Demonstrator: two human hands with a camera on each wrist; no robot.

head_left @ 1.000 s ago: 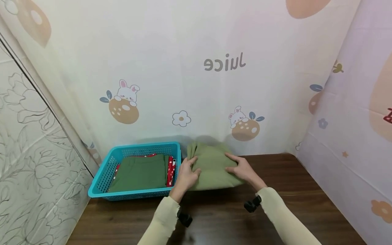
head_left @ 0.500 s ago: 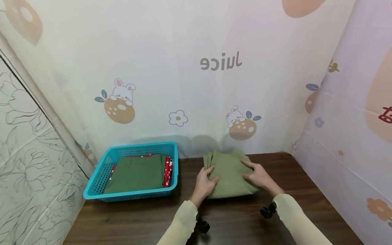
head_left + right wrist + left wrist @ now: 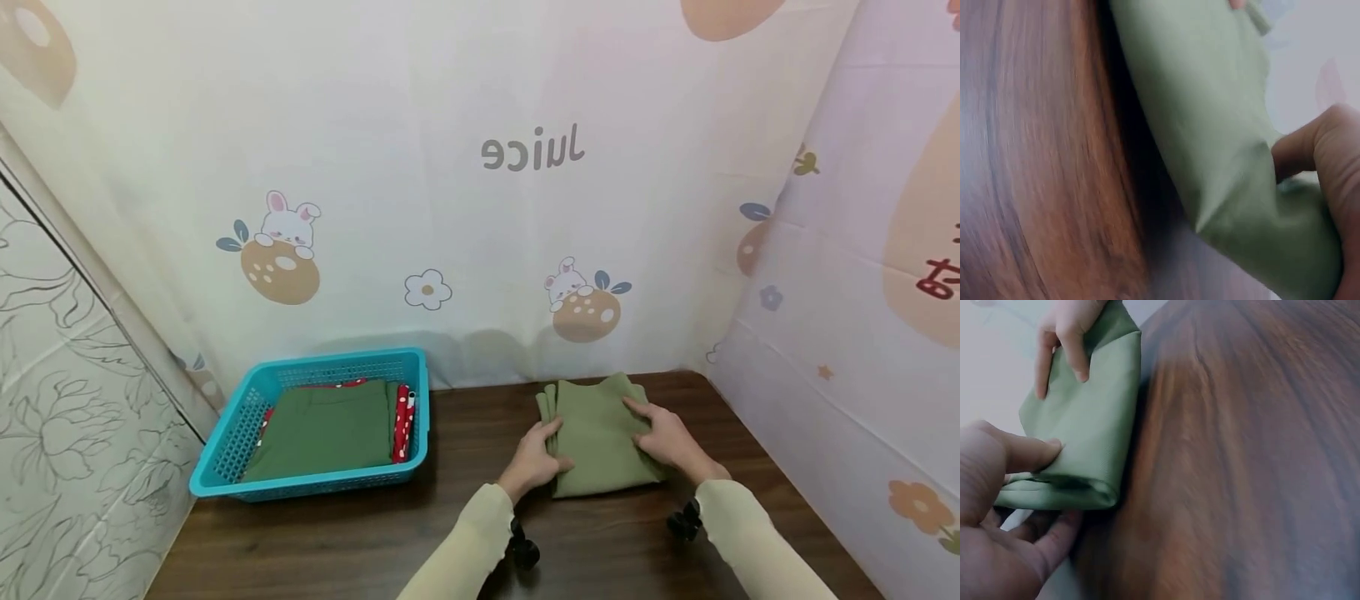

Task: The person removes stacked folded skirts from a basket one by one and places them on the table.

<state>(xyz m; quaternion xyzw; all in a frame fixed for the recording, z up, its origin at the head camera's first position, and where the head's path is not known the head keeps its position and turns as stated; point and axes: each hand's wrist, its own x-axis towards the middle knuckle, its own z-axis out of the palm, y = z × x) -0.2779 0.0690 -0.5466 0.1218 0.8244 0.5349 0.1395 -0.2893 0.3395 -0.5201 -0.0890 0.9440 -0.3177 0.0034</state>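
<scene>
A folded light green cloth (image 3: 600, 442) lies low over the table's right half in the head view, its layers stacked along the left edge. My left hand (image 3: 535, 458) grips that edge; the left wrist view shows the thumb (image 3: 1041, 453) on top and fingers (image 3: 1063, 534) underneath the folded layers. On the opposite side, my right hand (image 3: 670, 440) holds the cloth with thumb and index finger on its upper face, the other fingers hidden. In the right wrist view the fabric (image 3: 1210, 125) bulges and creases beside the right hand (image 3: 1341, 162), its near edge raised above a dark shadow.
Left on the brown wooden table (image 3: 315, 542) stands a blue plastic basket (image 3: 307, 482). It holds a folded dark green cloth (image 3: 322, 429) and red cloth with white dots (image 3: 402, 425). A printed curtain (image 3: 450, 208) hangs behind the table, another (image 3: 840, 375) along the right.
Both hands have carried the light green cloth to the right, away from the basket, and lowered it toward the table. The cloth looks flatter now. The head view has shifted slightly.
</scene>
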